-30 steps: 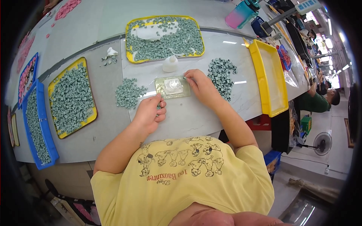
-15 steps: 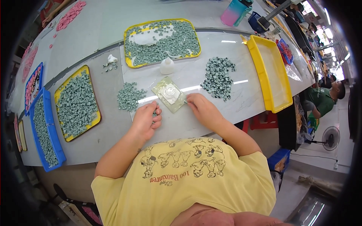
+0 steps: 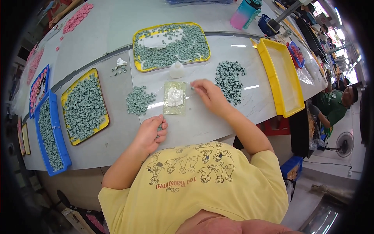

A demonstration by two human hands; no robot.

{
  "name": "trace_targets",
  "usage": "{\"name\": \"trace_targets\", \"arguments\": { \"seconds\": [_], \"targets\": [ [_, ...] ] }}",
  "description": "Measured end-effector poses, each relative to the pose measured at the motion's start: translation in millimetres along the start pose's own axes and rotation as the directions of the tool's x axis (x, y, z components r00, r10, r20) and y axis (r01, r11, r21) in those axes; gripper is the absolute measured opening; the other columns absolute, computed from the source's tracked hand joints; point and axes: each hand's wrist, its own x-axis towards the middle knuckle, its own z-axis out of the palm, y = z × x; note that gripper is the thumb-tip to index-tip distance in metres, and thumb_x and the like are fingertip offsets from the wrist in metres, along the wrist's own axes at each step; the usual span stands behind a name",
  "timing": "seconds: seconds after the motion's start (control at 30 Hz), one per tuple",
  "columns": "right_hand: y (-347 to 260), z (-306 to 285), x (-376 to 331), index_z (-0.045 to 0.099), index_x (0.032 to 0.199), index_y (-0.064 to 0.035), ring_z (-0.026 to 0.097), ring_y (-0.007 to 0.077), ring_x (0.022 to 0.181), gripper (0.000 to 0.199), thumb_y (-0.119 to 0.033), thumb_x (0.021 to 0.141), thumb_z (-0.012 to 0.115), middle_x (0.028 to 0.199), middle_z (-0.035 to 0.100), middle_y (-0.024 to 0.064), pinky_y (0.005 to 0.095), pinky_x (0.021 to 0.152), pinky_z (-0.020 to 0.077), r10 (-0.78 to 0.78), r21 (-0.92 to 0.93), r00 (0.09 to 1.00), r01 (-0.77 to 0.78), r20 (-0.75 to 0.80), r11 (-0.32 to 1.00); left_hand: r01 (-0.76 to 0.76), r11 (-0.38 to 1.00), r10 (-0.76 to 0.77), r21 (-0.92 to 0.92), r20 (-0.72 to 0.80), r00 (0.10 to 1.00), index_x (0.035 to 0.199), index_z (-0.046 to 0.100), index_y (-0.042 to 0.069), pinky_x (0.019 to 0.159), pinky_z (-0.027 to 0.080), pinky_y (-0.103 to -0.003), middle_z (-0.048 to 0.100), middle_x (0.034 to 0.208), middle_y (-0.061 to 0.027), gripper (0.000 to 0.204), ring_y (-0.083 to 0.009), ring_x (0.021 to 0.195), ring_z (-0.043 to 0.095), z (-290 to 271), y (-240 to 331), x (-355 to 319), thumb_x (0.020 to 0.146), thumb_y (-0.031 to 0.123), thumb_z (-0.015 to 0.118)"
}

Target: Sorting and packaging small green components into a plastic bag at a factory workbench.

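Note:
My left hand (image 3: pixel 153 133) is curled closed at the table's near side, with small green pieces (image 3: pixel 159 128) showing between its fingers. To the right of a flat, pale green pad (image 3: pixel 175 110), my right hand (image 3: pixel 212 97) pinches what looks like one small green piece at its fingertips. On the pad lies a white sheet with a round, glossy white patch (image 3: pixel 176 94). Just beyond it stands a white squeeze bottle (image 3: pixel 177 70). A loose heap of green pieces (image 3: pixel 140 100) lies left of the pad, and a darker, shinier heap (image 3: pixel 230 80) lies beyond my right hand.
Yellow trays of green pieces stand at the back (image 3: pixel 171 46) and left (image 3: pixel 83 109), beside a blue bin (image 3: pixel 50 134). A yellow bin (image 3: pixel 278 80) borders the right side. Farther off are a drink bottle (image 3: pixel 245 15) and a person in green (image 3: pixel 331 105).
The pad has turned from a slant to nearly straight. My right hand has moved away from its right edge, up and rightward. My left hand stays closed near the pad's lower left corner.

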Motion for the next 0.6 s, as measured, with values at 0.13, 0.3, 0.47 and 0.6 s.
{"name": "trace_targets", "arguments": {
  "seconds": [0.13, 0.3, 0.47, 0.6],
  "targets": [
    [5.0, 3.1, 23.6, 0.051, 0.103, -0.0007, 0.058, 0.0219, 0.094, 0.015, -0.005, 0.089, 0.049, 0.105, 0.059, 0.0113, 0.0304, 0.082, 0.0461, 0.014, 0.056, 1.000, -0.015, 0.008, 0.998, 0.000, 1.000, 0.000, -0.031, 0.000, 1.000, 0.086, 0.042, 0.004, 0.038, 0.021, -0.020, 0.044, 0.074, -0.0028, 0.018, -0.0078, 0.052, 0.032, -0.6, 0.4, 4.7, 0.094, 0.020, 0.044],
    [1.0, 7.6, 29.9, 0.052, 0.101, -0.0003, 0.058, 0.0223, 0.092, 0.014, -0.006, 0.089, 0.050, 0.103, 0.059, 0.0115, 0.0304, 0.081, 0.0463, 0.070, 0.046, 0.993, -0.075, 0.095, 0.996, -0.063, 0.993, 0.059, -0.104, -0.041, 0.997, 0.088, 0.042, 0.003, 0.039, 0.023, -0.019, 0.044, 0.075, -0.0036, 0.013, -0.0073, 0.054, 0.033, 9.5, 6.2, 10.0, 0.094, 0.015, 0.042],
    [6.2, 4.5, 18.3, 0.053, 0.099, -0.0007, 0.059, 0.0232, 0.090, 0.012, -0.006, 0.088, 0.051, 0.100, 0.059, 0.0114, 0.0310, 0.079, 0.0469, 0.058, 0.032, 0.996, -0.061, 0.068, 0.998, -0.144, 0.986, 0.140, -0.089, -0.053, 0.989, 0.087, 0.041, 0.003, 0.040, 0.025, -0.019, 0.046, 0.077, -0.0055, 0.014, -0.0077, 0.054, 0.034, 14.6, 4.9, 25.1, 0.094, 0.015, 0.041],
    [7.9, -5.0, 4.3, 0.053, 0.099, -0.0016, 0.058, 0.0249, 0.088, 0.013, -0.005, 0.087, 0.052, 0.097, 0.059, 0.0109, 0.0309, 0.076, 0.0471, 0.024, -0.040, 0.999, -0.023, 0.044, 0.999, -0.154, 0.980, 0.149, -0.128, -0.050, 0.988, 0.085, 0.041, 0.002, 0.040, 0.024, -0.021, 0.045, 0.078, -0.0070, 0.017, -0.0094, 0.054, 0.034, 19.5, 7.2, 32.4, 0.095, 0.016, 0.040]
  ]
}}
